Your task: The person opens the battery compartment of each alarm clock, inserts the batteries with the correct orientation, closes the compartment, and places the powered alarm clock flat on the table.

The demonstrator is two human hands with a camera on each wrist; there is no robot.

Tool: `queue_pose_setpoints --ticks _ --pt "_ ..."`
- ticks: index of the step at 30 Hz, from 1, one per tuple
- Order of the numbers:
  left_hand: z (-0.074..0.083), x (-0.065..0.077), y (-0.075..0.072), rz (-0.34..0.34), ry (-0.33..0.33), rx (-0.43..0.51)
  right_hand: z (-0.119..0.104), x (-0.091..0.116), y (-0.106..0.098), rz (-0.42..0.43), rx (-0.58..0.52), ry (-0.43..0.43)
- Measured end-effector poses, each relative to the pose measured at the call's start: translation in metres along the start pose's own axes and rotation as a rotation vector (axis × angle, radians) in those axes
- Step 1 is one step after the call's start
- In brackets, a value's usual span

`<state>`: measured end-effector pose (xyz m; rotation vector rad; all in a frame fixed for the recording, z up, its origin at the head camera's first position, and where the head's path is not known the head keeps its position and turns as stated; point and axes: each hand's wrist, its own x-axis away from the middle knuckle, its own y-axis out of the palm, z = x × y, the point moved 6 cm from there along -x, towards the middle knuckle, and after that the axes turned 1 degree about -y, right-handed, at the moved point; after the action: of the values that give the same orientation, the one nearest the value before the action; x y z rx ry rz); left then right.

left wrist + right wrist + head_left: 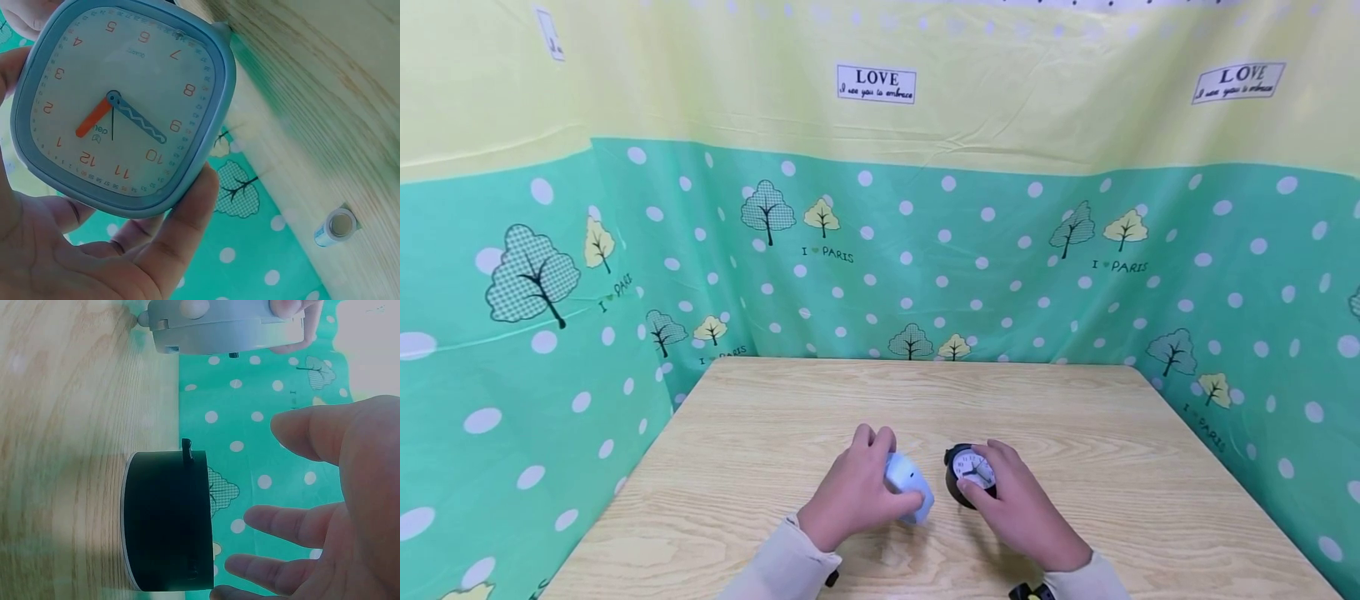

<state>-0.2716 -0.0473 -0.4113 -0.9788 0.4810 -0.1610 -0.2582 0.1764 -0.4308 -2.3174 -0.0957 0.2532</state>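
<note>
A light blue alarm clock (904, 477) with rounded corners is in my left hand (859, 490), gripped by its edges. Its white dial (134, 69), with orange numerals and an orange hour hand, shows upside down in the left wrist view. To the right, on the table, is a round black alarm clock (967, 477) with a white dial. My right hand (1021, 507) reaches over it from the right, overlapping it in the head view. In the right wrist view, the thumb and spread fingers (290, 526) stand beside the black casing (165, 519) without curling round it.
Both clocks are near the middle of a pale wood table (820, 387). A small white and blue cylinder (336, 226) stands on the table in the left wrist view. Green and yellow printed curtains (925, 275) enclose the back and sides.
</note>
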Motion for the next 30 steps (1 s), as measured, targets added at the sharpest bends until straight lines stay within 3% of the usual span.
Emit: queue_pose_setpoints --ticks 8,23,30 --pt "-0.0027 0.0026 0.0011 0.003 0.018 0.038 0.0001 0.0004 0.0000 0.003 0.005 -0.003" --pt "-0.0067 0.0073 0.0040 -0.068 -0.019 0.093 0.0018 0.0012 -0.0001 -0.001 0.008 0.011" --pt "-0.0067 0.0083 0.0052 -0.076 0.014 0.136 0.0016 0.0005 -0.0007 -0.007 0.015 0.020"
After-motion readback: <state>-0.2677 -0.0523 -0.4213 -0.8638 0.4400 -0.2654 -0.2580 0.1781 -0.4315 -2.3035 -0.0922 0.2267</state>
